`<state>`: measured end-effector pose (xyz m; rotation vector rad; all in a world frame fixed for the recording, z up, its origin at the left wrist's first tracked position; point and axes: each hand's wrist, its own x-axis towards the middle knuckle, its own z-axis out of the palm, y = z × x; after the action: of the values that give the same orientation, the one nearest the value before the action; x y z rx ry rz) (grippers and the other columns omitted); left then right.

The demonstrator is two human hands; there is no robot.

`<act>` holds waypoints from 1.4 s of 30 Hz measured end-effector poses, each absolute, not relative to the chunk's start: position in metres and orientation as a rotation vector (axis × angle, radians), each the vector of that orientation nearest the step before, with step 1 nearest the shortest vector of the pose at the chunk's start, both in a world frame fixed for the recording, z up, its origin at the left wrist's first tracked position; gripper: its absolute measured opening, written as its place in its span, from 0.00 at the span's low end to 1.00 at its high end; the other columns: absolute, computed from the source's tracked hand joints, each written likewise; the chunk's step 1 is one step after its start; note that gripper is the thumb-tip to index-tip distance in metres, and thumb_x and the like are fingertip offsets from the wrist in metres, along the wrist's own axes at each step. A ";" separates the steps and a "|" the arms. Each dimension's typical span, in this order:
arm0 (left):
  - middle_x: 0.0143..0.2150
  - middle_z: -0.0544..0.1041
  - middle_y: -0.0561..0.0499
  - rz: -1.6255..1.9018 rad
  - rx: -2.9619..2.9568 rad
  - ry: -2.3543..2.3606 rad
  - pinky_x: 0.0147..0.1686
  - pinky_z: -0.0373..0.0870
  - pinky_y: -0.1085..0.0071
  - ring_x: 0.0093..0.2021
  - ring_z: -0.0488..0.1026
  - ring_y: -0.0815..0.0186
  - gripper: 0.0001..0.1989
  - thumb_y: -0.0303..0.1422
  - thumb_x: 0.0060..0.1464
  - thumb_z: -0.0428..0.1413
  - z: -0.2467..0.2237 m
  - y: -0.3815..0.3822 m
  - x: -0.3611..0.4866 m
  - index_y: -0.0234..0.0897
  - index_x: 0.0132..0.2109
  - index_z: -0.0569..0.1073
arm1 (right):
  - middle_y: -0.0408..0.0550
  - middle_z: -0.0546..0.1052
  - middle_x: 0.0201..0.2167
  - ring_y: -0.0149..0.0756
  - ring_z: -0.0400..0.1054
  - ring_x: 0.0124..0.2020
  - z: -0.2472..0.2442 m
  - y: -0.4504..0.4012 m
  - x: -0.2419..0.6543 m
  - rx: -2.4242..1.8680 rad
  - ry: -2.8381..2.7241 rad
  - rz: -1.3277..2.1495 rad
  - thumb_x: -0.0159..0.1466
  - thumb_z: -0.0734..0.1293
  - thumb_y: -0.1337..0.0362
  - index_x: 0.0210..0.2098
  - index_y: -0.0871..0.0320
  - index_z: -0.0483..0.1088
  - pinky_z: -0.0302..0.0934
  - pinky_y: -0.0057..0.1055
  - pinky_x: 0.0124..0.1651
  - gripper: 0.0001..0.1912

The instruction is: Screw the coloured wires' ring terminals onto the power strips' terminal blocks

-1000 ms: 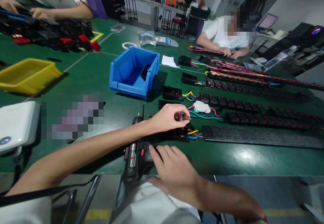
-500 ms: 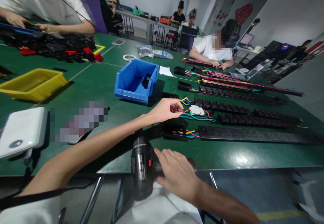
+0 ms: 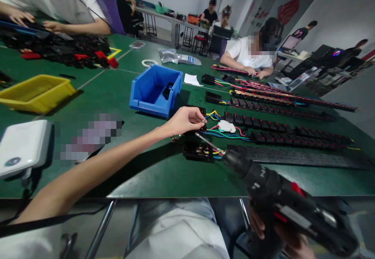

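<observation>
My left hand (image 3: 186, 121) is pinched on a small brass-coloured metal piece (image 3: 203, 121), too small to make out its kind, over the end of a wired black power strip (image 3: 271, 138). In my right hand (image 3: 288, 237) is a black cordless drill (image 3: 281, 196), gripped by its handle. Its long bit (image 3: 208, 140) points up and left, with the tip just below my left fingertips. Beneath the bit lies an open black end box (image 3: 197, 150), with coloured wires running to the nearest strip (image 3: 293, 155). A white connector block (image 3: 226, 126) sits among the wires right of my left hand.
A blue bin (image 3: 155, 89) stands behind my left forearm. Left of it are a yellow tray (image 3: 38, 95) and a white power bank (image 3: 25, 147). More wired strips (image 3: 275, 110) lie at the right. Co-workers sit across and at the far left.
My right hand has swung the drill from in front of my body to the right and raised its bit toward the strips. My left hand has shifted slightly left, still pinching.
</observation>
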<state>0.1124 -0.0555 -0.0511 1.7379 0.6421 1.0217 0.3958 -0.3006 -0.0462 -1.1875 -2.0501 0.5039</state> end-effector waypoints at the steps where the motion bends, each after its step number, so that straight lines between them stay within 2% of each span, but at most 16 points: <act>1: 0.37 0.79 0.45 1.012 1.725 0.647 0.42 0.76 0.67 0.37 0.78 0.66 0.10 0.31 0.48 0.62 -0.053 -0.058 0.113 0.29 0.36 0.72 | 0.40 0.66 0.21 0.25 0.60 0.17 -0.045 -0.294 0.402 -1.125 -1.816 0.988 0.69 0.52 0.50 0.50 0.62 0.65 0.63 0.24 0.21 0.24; 2: 0.36 0.79 0.46 1.000 1.722 0.655 0.42 0.76 0.67 0.37 0.78 0.66 0.10 0.32 0.49 0.62 -0.055 -0.061 0.114 0.30 0.36 0.72 | 0.40 0.65 0.21 0.26 0.61 0.18 -0.045 -0.286 0.407 -1.035 -1.572 1.320 0.67 0.54 0.50 0.50 0.60 0.63 0.64 0.26 0.23 0.23; 4: 0.35 0.78 0.46 0.971 1.732 0.673 0.42 0.76 0.68 0.36 0.78 0.66 0.10 0.32 0.49 0.62 -0.058 -0.070 0.114 0.30 0.37 0.73 | 0.40 0.62 0.21 0.26 0.60 0.19 -0.048 -0.269 0.417 -0.878 -1.189 1.649 0.64 0.58 0.52 0.49 0.57 0.63 0.63 0.27 0.26 0.20; 9: 0.36 0.77 0.48 0.989 1.831 0.770 0.40 0.75 0.72 0.35 0.75 0.70 0.10 0.32 0.52 0.61 -0.062 -0.092 0.106 0.30 0.40 0.75 | 0.39 0.56 0.19 0.24 0.51 0.17 -0.076 -0.236 0.425 -0.709 -0.840 1.894 0.61 0.59 0.55 0.45 0.60 0.66 0.56 0.25 0.23 0.18; 12: 0.37 0.77 0.48 1.086 1.915 0.843 0.38 0.74 0.75 0.35 0.75 0.71 0.09 0.31 0.53 0.60 -0.067 -0.101 0.098 0.32 0.41 0.76 | 0.38 0.56 0.19 0.23 0.50 0.16 -0.094 -0.229 0.426 -0.677 -0.756 1.949 0.62 0.58 0.55 0.45 0.60 0.67 0.55 0.25 0.23 0.18; 17: 0.37 0.78 0.48 1.190 2.111 0.858 0.39 0.72 0.74 0.36 0.75 0.70 0.09 0.28 0.53 0.60 -0.075 -0.109 0.094 0.34 0.43 0.77 | 0.40 0.58 0.21 0.22 0.51 0.16 -0.109 -0.229 0.435 -0.563 -0.708 2.088 0.63 0.58 0.54 0.51 0.60 0.67 0.54 0.23 0.22 0.22; 21: 0.37 0.78 0.48 1.202 2.127 0.838 0.39 0.71 0.73 0.36 0.75 0.69 0.09 0.27 0.54 0.60 -0.078 -0.111 0.095 0.34 0.44 0.77 | 0.42 0.62 0.22 0.22 0.54 0.16 -0.111 -0.232 0.438 -0.517 -0.728 2.150 0.63 0.58 0.55 0.46 0.61 0.70 0.57 0.23 0.23 0.20; 25: 0.37 0.78 0.48 1.201 2.114 0.871 0.38 0.71 0.73 0.36 0.75 0.70 0.09 0.27 0.54 0.60 -0.081 -0.111 0.093 0.34 0.44 0.77 | 0.44 0.66 0.24 0.22 0.57 0.17 -0.112 -0.232 0.436 -0.555 -0.746 2.127 0.63 0.60 0.57 0.48 0.61 0.69 0.59 0.24 0.26 0.19; 33: 0.37 0.78 0.48 1.206 2.125 0.872 0.39 0.71 0.74 0.36 0.75 0.70 0.09 0.27 0.53 0.61 -0.082 -0.112 0.092 0.34 0.44 0.77 | 0.46 0.67 0.19 0.23 0.59 0.17 -0.113 -0.230 0.438 -0.666 -0.861 2.135 0.63 0.61 0.54 0.33 0.66 0.75 0.60 0.23 0.27 0.20; 42: 0.38 0.78 0.48 1.264 2.146 0.894 0.38 0.71 0.74 0.36 0.75 0.70 0.11 0.27 0.54 0.61 -0.079 -0.114 0.091 0.35 0.46 0.77 | 0.51 0.72 0.21 0.25 0.63 0.17 -0.108 -0.226 0.437 -0.796 -1.021 2.124 0.61 0.63 0.51 0.32 0.67 0.76 0.56 0.20 0.23 0.23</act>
<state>0.0915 -0.1136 -0.0787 2.1465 0.8935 1.2640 0.4373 -0.2262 -0.1083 -0.7959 -1.0207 2.1237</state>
